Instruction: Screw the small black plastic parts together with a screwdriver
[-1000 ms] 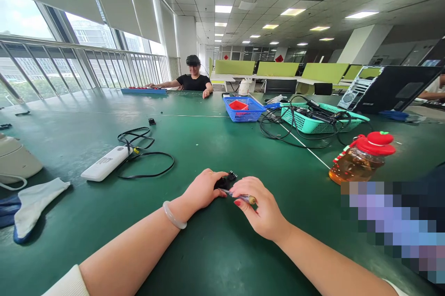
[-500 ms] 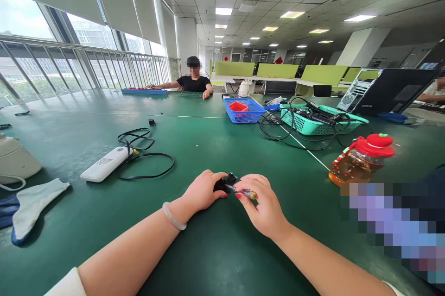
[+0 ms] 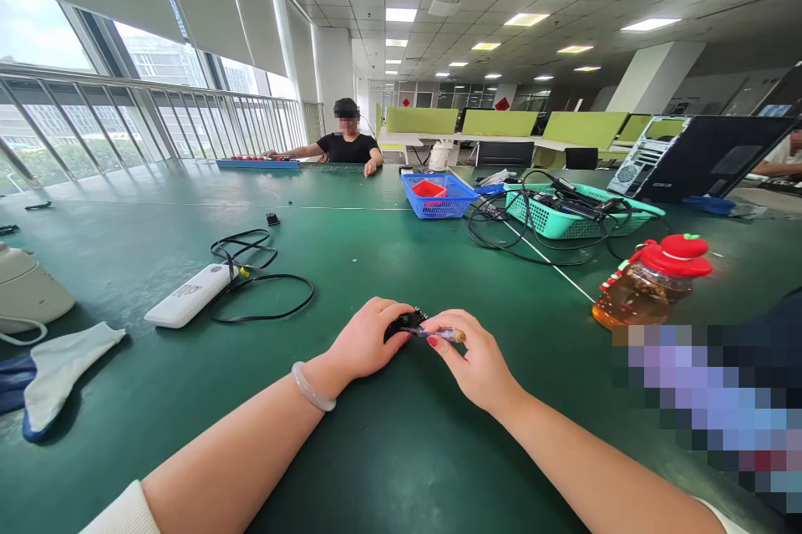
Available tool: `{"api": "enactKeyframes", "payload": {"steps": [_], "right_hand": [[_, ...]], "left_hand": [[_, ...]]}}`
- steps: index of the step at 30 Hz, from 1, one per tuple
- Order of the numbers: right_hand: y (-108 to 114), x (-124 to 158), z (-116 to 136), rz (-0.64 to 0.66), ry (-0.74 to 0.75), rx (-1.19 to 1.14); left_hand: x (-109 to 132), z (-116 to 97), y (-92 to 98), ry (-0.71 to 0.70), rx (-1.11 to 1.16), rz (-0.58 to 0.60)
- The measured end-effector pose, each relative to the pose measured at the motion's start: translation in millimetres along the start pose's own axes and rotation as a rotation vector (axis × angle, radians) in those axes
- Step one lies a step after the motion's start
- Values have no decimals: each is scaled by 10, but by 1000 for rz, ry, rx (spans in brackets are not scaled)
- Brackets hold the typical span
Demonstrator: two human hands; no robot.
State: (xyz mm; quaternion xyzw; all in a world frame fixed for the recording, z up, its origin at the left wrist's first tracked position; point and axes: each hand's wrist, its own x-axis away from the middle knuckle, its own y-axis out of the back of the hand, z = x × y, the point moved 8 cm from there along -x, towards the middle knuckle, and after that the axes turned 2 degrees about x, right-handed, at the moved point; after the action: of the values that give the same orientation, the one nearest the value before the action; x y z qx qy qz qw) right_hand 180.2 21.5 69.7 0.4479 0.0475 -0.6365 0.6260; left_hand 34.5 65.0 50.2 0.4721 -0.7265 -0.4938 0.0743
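My left hand [image 3: 367, 339] is closed around a small black part with a row of pins or terminals [image 3: 407, 322], just above the green tabletop [image 3: 376, 450]. Fingers cover much of the part, so its exact kind is unclear. Between the thumb and fingers of my right hand [image 3: 481, 367] is a small screwdriver [image 3: 449, 335] with a translucent, yellowish-ended handle. Its shaft points left and lies against or right beside the black part; whether the tip touches it I cannot tell.
On the left are a white power bank [image 3: 188, 296] with a looped black cable [image 3: 301, 312], and a work glove [image 3: 68, 375]. A red-lidded bottle [image 3: 648, 292] stands right. Behind are a blue basket [image 3: 439, 206], a green basket [image 3: 564, 225] with cables, and a seated person [image 3: 347, 148].
The black part has turned in my left hand and shows more of its pin side. My right hand has shifted slightly, and the screwdriver now lies more level.
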Motion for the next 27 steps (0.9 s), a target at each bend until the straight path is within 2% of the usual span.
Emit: {"api": "enactKeyframes", "payload": {"steps": [3, 7, 13, 18, 20, 22, 25, 27], "right_hand": [[154, 7, 25, -107, 29, -91], [314, 19, -68, -259, 15, -33], [297, -1, -369, -244, -139, 102], [281, 11, -440, -235, -199, 94], [266, 12, -411, -224, -180, 86], [246, 11, -375, -211, -153, 73], [215, 8, -338, -195, -124, 51], [198, 7, -328, -187, -114, 47]], "left_hand": [[-3, 37, 50, 21, -12, -67], [2, 233, 98, 179, -93, -146], [32, 337, 19, 331, -327, -3], [52, 337, 48, 401, -391, -42], [45, 313, 34, 362, -346, -69], [29, 254, -25, 257, -267, -54], [30, 172, -173, 116, -187, 66], [41, 157, -252, 87, -184, 149]]}}
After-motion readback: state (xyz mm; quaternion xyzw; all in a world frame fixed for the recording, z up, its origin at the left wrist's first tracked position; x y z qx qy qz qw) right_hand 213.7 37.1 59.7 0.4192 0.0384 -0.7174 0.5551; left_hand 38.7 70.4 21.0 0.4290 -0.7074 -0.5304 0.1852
